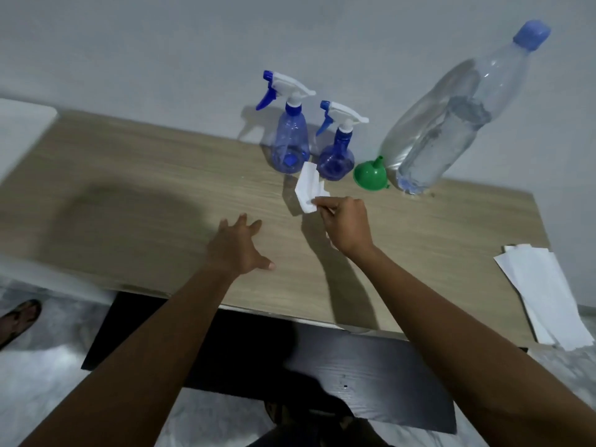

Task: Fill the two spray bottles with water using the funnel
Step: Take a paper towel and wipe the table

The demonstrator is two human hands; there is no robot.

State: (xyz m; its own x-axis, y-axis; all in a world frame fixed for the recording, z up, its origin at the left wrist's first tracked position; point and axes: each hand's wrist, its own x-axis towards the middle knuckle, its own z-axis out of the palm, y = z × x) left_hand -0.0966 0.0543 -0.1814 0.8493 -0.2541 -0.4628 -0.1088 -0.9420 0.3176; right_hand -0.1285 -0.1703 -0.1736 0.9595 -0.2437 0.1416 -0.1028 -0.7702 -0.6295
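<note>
Right hand [346, 222] pinches tissue [309, 190] just before the two sprayers [290, 137] [337, 150]; left hand [238, 246] spread, empty, left of tissue; funnel [369, 174] right of sprayers, touching bottle [451, 124].

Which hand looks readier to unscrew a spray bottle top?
Probably the left hand: it is open and empty over the wooden table. The right hand pinches a white folded tissue, in front of the blue spray bottles.

both arms reach far forward; left hand [240, 245] hovers flat with fingers [245, 222] spread, right hand [346, 222] pinches its fingertips together.
</note>
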